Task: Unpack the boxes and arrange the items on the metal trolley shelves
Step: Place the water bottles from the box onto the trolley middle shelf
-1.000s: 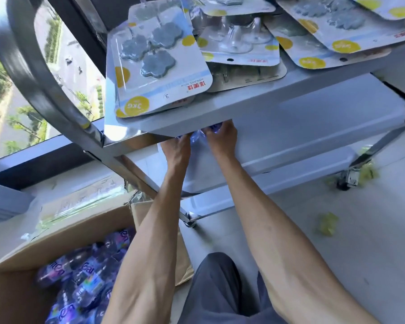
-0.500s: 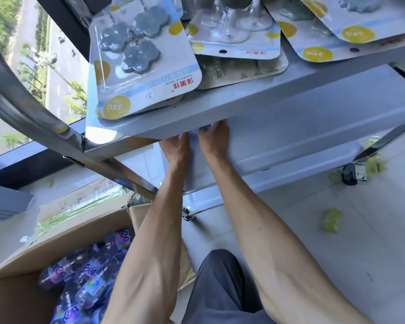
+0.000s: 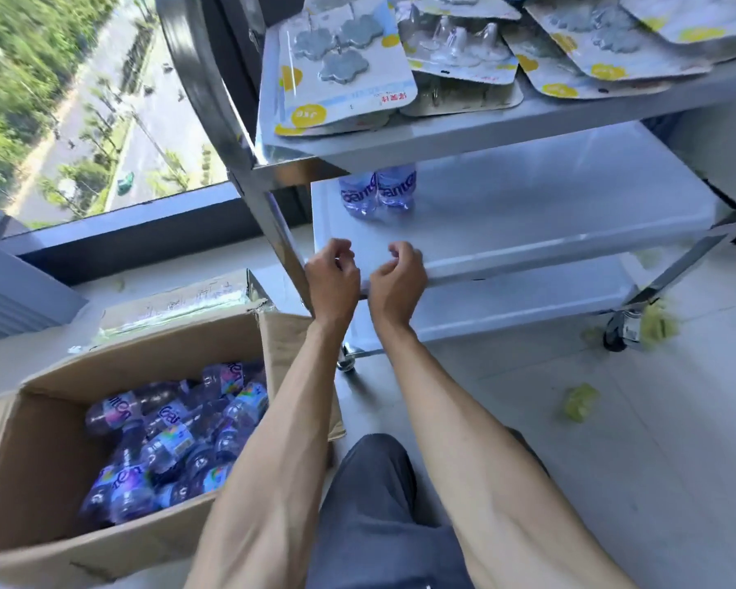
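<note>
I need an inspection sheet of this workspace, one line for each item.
Surface: middle shelf of the metal trolley, mostly bare.
Job's things: two water bottles upright, side by side, on the middle shelf; more bottles in the open cardboard box; hook packs on the top shelf.
Clutter: green scraps on the floor.
Grippers: left hand and right hand hold nothing, fingers loosely curled.
Cables: nothing seen.
Surroundings: window over a street.

The trolley frame (image 3: pixel 213 99) is polished, mirror-bright metal; its middle shelf (image 3: pixel 549 197) is smooth, duller sheet metal. The water bottles (image 3: pixel 377 193) are clear glossy plastic with printed labels. The box (image 3: pixel 52 418) is matt brown cardboard. The hook packs (image 3: pixel 345 65) are glossy card under clear plastic blisters.
</note>
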